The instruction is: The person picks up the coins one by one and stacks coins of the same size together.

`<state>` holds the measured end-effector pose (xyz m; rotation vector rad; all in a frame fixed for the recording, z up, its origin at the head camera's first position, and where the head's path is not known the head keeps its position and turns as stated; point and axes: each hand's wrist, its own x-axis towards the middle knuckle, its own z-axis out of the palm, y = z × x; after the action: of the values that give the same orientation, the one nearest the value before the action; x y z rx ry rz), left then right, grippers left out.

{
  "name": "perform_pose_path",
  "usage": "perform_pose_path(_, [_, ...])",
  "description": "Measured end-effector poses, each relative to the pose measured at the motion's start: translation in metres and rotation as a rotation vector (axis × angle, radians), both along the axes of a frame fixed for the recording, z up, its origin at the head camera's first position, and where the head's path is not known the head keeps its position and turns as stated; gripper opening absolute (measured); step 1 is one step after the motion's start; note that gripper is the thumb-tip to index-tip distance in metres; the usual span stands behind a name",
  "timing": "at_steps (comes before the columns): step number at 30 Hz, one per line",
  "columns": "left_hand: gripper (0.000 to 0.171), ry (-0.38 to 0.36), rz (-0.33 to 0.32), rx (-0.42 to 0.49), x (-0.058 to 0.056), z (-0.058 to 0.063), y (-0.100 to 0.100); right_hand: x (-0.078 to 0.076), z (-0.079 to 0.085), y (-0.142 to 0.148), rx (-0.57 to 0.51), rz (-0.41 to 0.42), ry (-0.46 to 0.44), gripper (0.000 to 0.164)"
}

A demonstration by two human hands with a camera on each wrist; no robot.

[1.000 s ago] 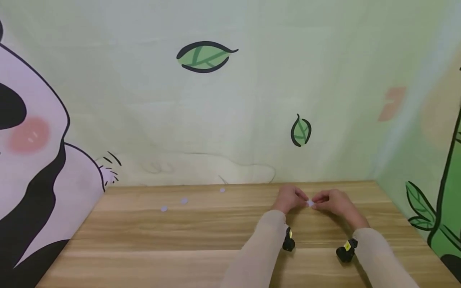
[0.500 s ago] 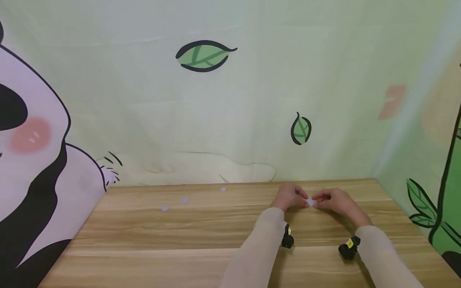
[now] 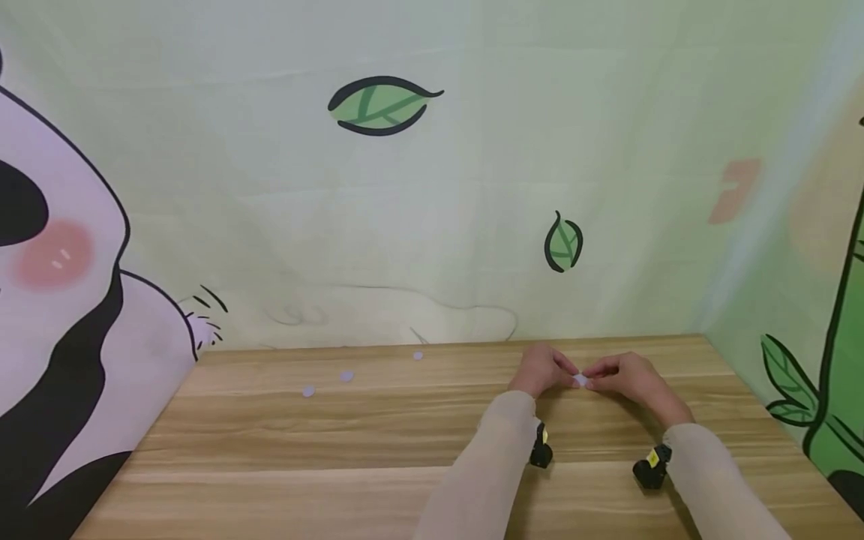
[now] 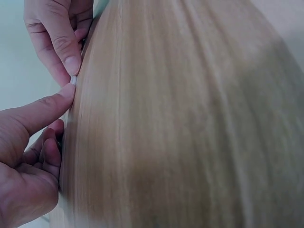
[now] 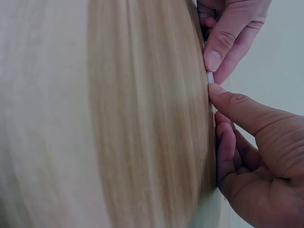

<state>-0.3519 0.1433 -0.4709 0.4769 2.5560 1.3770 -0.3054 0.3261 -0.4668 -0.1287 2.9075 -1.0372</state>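
One small pale-lilac flat piece (image 3: pixel 580 380) is pinched in the fingers of the left hand (image 3: pixel 541 370) and right hand (image 3: pixel 625 376), toward the back of one brown wood-grain table (image 3: pixel 270 442); three pale-lilac round discs (image 3: pixel 346 376) lie leftward.

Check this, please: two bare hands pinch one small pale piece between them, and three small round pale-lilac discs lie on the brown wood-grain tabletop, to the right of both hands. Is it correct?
The side is wrong: in the head view, the three small round pale-lilac discs lie to the left of the left hand and right hand. The rest is correct.
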Motion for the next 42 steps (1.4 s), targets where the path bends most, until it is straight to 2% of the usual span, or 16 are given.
perform_pose_path(10, [0.013,0.033,-0.006,-0.024,-0.0042,-0.0045,0.0047,0.0004,-0.0008,-0.0002,-0.006,-0.002,0.013,0.024])
perform_pose_path(17, [0.013,0.055,0.010,-0.095,-0.0052,-0.0056,0.0059,0.0003,-0.0038,-0.0023,-0.005,-0.012,0.024,0.023])
perform_pose_path(30, [0.012,0.033,0.006,-0.074,0.0000,0.0009,0.0017,0.0004,-0.0037,-0.0046,-0.024,-0.017,0.016,0.020])
perform_pose_path(42, [0.012,0.025,0.008,-0.075,0.0000,-0.0019,-0.0014,0.0016,-0.0034,-0.0058,-0.014,0.018,0.045,0.019])
